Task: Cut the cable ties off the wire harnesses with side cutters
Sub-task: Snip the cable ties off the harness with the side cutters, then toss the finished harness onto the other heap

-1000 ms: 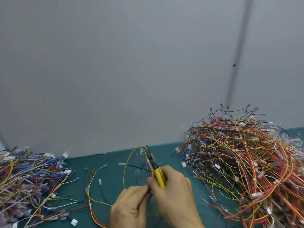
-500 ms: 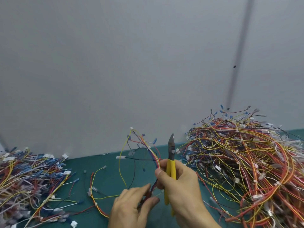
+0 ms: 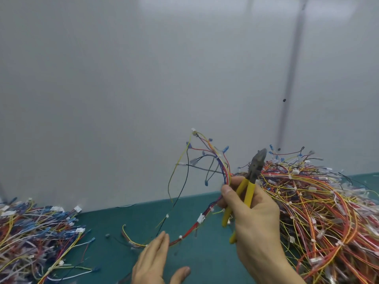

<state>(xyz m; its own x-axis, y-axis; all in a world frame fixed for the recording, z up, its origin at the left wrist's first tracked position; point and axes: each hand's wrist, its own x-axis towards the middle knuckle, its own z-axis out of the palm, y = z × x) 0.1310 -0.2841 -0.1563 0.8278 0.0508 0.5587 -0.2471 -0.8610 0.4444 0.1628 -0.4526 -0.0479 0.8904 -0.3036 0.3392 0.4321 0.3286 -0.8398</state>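
Background is being taken up by a plain grey wall (image 3: 123, 78), with a green table (image 3: 114, 222) below it. Right pile (image 3: 328, 212), the bigger one, is being stored on the table's right side. It looks like uncut stock. Left pile (image 3: 30, 232), smaller and looser, is being stored at far left and is likely finished. Both calls are judgement only.

One harness (image 3: 190, 230) is being worked between the piles. Its upper end is being held up off the table, with branches fanning above the grip. The trunk is being let hang down-left, and the tail is being rested on the table. Long axis: diagonal, upper right to lower left.

Right hand (image 3: 254, 220) is being used double. Cutters (image 3: 249, 187) are being gripped by the yellow handles, nose pointed up and right, away from the harness. The trunk is being pinched in the same hand. Jaws look nearly closed, but blur is making that hard to tell.

Left hand (image 3: 153, 261) is being held flat, fingers straight, nothing gripped, fingertips just beside the lower trunk.

One tie (image 3: 180, 236) is being presented just beside the left fingertips. A second tie (image 3: 211, 209) sits just below the right hand. The lower one is nearer the left hand. The trunk probably needs taking by the left hand so the cutters can be swung down onto it. Risk: a wire nicked if the jaws catch more than the tie.
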